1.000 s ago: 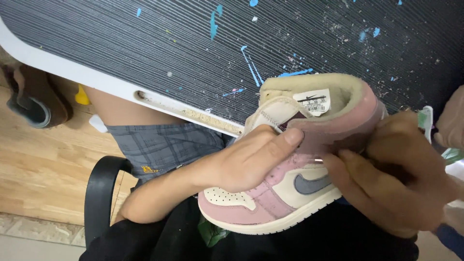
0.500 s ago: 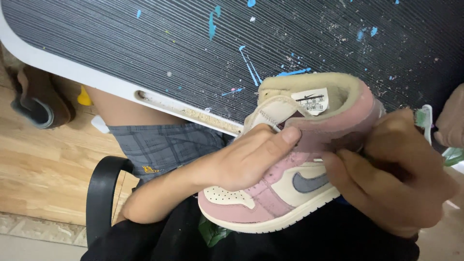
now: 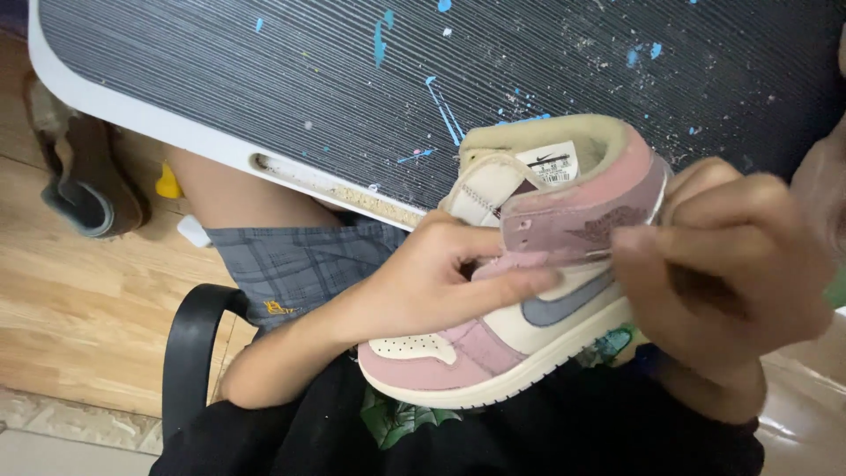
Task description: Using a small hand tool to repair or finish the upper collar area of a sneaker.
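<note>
Head view looks down on a small high-top sneaker [image 3: 520, 291] held sideways over the person's lap, its toe pointing left and its heel to the right. The shoe is pink and cream with a grey side mark, a cream sole and a padded cream collar; a white label shows on the inside of its tongue [image 3: 548, 162].

The left hand [image 3: 432, 282] comes in from the lower left and lies across the shoe's lace area, thumb stretched along the pink side panel, fingers curled narrow over the front of the upper, so its grip holds the sneaker. The right hand [image 3: 731, 256] is on the right at the heel, fingers bent tight around the back of the ankle collar; its grip also holds the sneaker, with the fingertips pressed to the mauve ankle flap [image 3: 582, 229].

Beyond the shoe, on the far side, runs a dark ribbed tabletop [image 3: 264, 79] speckled with blue paint, edged by a white rim with a chipped patch. Below it show grey plaid shorts [image 3: 291, 264] and a bare knee. A black chair arm [image 3: 189, 353] curves at the near left above the wooden floor [image 3: 79, 308]. At far left a brown and grey shoe [image 3: 88, 185] lies on the floor, with a small yellow object [image 3: 167, 183] near it.
</note>
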